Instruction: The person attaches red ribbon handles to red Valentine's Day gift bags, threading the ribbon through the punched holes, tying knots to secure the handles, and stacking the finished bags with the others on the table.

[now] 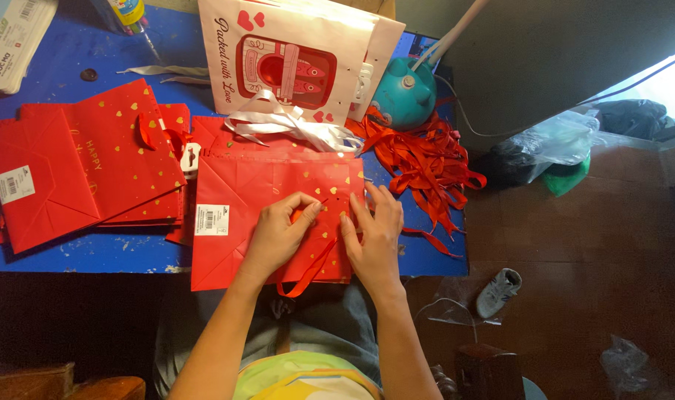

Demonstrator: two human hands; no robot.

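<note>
Two bare hands are busy on a flat red paper bag (271, 222) that lies at the near edge of the blue table (71, 255), its lower part hanging a little past the edge towards the person's lap. The bag is sprinkled with small gold hearts and has a white barcode sticker near its left side. The left hand (278, 233) has its fingers curled, thumb and forefinger pinched on a red ribbon (311, 263) at the bag's upper middle; the ribbon runs down across the bag and loops below its bottom edge. The right hand (373, 233) lies just beside it, fingers mostly straight and pressed flat on the bag near its right edge; I cannot tell whether it grips anything underneath.

To the left, a stack of folded red bags (85, 170) of the same kind rests on the table, well apart from the hands. Behind the worked bag stands a white gift bag (293, 59) with a red printed picture and hearts, and a tangle of white ribbon (293, 126) lies in front of it. To the right, a heap of loose red ribbons (426, 163) spills over the table's edge, next to a teal round appliance (404, 92). On the brown floor further right lies a grey shoe (499, 291).
</note>
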